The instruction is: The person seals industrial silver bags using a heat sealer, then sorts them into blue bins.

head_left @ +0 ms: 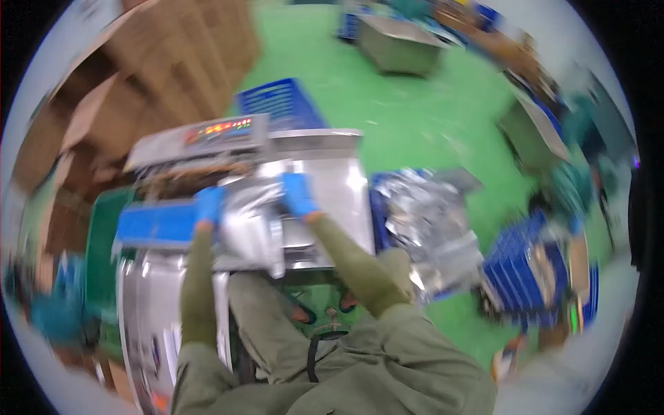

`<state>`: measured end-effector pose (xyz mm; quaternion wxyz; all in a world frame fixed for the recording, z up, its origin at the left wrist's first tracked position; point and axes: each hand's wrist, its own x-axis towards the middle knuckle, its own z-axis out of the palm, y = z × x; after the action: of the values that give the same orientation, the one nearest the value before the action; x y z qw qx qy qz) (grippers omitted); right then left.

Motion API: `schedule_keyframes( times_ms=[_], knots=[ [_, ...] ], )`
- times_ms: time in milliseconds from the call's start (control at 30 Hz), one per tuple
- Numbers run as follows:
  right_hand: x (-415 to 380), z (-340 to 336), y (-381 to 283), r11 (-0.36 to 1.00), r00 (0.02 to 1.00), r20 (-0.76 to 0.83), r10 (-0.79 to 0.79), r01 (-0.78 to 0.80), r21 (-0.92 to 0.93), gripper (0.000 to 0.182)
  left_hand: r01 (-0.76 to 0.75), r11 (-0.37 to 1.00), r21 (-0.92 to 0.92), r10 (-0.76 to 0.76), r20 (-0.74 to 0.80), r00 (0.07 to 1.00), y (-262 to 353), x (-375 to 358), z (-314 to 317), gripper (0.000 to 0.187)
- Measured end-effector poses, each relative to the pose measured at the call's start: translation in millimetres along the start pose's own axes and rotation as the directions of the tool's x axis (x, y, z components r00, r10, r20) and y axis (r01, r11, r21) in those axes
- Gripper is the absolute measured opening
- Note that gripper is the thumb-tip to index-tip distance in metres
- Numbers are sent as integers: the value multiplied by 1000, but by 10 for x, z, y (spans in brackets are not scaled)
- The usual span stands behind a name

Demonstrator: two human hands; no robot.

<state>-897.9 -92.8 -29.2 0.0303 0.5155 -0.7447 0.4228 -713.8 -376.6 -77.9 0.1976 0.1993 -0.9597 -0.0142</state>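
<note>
A shiny silver bag (252, 218) lies over the metal work surface (342, 183), in front of a machine with a lit red and green display (220, 128). My left hand (209, 205), in a blue glove, is closed at the bag's left edge. On the bag's upper right edge is my right hand (297, 195), also blue-gloved and closed. Fingertips on both sides are blurred. Left of the bag is a flat blue panel (155, 223).
Stacked cardboard boxes (173, 62) stand at the upper left. A blue crate heaped with silver bags (429, 221) sits to the right. Behind the machine is a blue basket (280, 104). Another person (573, 194) in teal is at the far right, near blue crates (522, 270).
</note>
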Motion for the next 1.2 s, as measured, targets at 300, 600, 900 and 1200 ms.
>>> schedule_keyframes(
  times_ms=[300, 600, 900, 1200],
  knots=[
    [-1553, -2328, 427, 807, 699, -417, 581, -562, 180, 44, 441, 645, -625, -603, -60, 796, -233, -991, -1161, 39],
    [-4054, -3626, 1984, 218, 592, -452, 668, -736, -641, 46, 183, 862, -472, -467, -602, 648, 1721, -1510, -1890, 27],
    [-1447, -3695, -1156, 801, 966, -112, -234, 127, -585, 13, -220, 543, -810, 81, -210, 974, 4164, -959, -1866, 81],
    [-500, -2722, -1868, 886, 851, -247, -463, 445, -128, 27, 131, 504, -854, -43, 127, 991, 2877, -346, -1729, 59]
  ],
)
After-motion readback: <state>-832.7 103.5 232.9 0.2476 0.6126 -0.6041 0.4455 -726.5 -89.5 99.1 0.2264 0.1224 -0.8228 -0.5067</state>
